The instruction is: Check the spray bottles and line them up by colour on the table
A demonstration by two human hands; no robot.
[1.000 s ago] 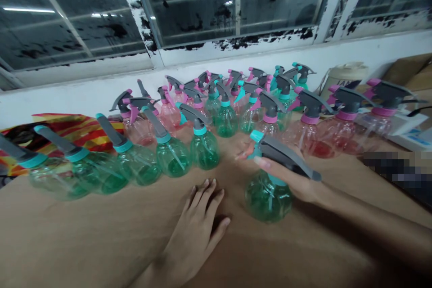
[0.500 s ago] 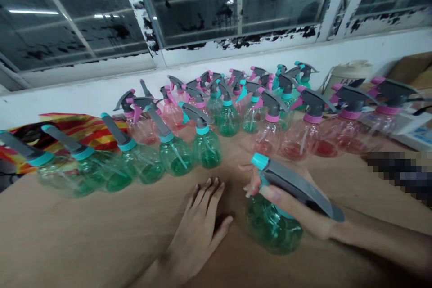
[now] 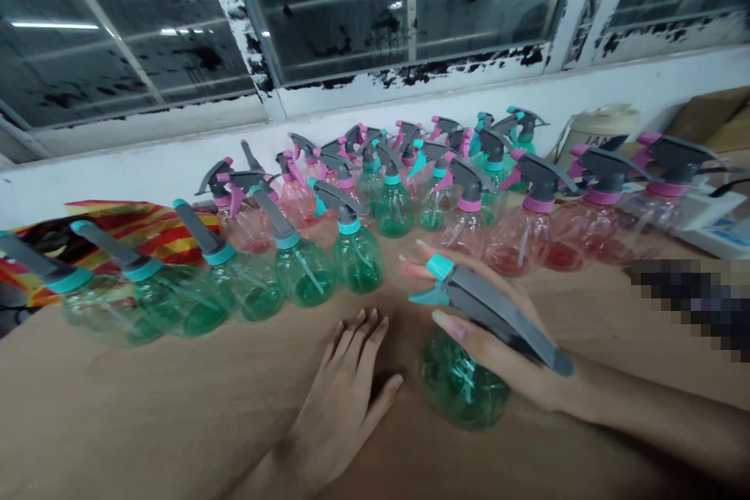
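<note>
Green clear plastic makes up the round bottle (image 3: 466, 394), which sits at about 5 o'clock in view, with a grey sprayer (image 3: 498, 305) and a teal trigger (image 3: 430, 295). It should be light, thin-walled and a little slick; whether it holds liquid, I cannot tell. The narrow neck looks the surest place to take hold, since the belly is wide and likely to give, and the trigger would move under pressure.

The right hand (image 3: 516, 363) holds it there, thumb on the near side, other fingers on the far side; how hard they press is not visible. Whether the base touches the surface (image 3: 176, 422) is unclear too. At 9 o'clock from the bottle, the left hand (image 3: 337, 402) lies palm down, fingers slightly spread, holding nothing.

Green bottles (image 3: 308, 273) line up toward 10 o'clock, partly before a red-and-yellow cloth (image 3: 141, 223). Pink bottles (image 3: 521, 246) crowd 12 to 2 o'clock, blocking reach toward a cream tub (image 3: 603, 125).
</note>
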